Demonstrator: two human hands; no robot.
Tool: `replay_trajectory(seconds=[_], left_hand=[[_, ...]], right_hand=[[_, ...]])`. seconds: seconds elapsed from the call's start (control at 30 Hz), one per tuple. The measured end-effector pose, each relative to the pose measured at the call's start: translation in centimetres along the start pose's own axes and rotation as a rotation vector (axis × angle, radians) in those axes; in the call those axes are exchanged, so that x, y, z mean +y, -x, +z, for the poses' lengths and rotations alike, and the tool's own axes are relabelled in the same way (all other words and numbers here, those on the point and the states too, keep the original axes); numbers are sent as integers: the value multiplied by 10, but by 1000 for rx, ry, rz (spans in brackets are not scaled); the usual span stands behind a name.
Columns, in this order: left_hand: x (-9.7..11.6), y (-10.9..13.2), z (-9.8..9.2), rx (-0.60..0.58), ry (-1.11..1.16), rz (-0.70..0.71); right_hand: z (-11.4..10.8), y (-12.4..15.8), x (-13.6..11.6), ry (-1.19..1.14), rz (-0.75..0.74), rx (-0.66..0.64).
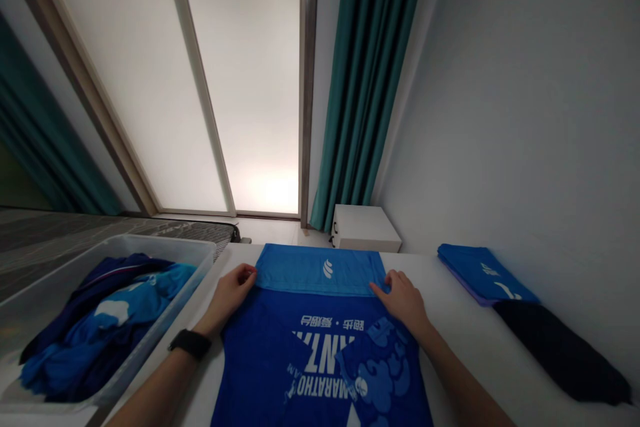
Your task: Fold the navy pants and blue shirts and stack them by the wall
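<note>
A blue marathon shirt (270, 340) lies on the white table in front of me, its printed lettering upside down from my side. Its far end is folded over into a lighter blue band (295, 270) with a small white logo. At the left end of that band, my left hand (235, 293) pinches the fabric edge between thumb and fingers; a black watch (190, 344) is on that wrist. Opposite, my right hand (404, 300) grips the band's right edge, thumb lying on top of the cloth. Some right fingertips are hidden.
To the left stands a clear plastic bin (200, 250) holding crumpled blue and navy clothes (125, 310). Folded blue garments (480, 273) and a dark folded garment (565, 353) lie at the table's right. Beyond the white table (450, 360) is a small white cabinet (367, 227).
</note>
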State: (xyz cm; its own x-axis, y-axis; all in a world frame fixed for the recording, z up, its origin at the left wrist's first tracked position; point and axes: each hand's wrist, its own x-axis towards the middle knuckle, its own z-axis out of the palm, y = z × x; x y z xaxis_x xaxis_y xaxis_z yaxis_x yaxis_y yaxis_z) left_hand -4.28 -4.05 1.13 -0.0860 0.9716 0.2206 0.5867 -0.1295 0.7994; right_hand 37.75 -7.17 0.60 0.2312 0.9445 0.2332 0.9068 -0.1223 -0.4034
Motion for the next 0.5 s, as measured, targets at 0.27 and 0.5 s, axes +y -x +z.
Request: replay_trajectory(seconds=[0.27,0.5], left_hand=[[-4,0,-1,-14,-88,26],[-11,-2,1,2,-69,25]], right_hand=[[1,-1,3,-73,-2,41],[-3,-11,31,-393,141,112]])
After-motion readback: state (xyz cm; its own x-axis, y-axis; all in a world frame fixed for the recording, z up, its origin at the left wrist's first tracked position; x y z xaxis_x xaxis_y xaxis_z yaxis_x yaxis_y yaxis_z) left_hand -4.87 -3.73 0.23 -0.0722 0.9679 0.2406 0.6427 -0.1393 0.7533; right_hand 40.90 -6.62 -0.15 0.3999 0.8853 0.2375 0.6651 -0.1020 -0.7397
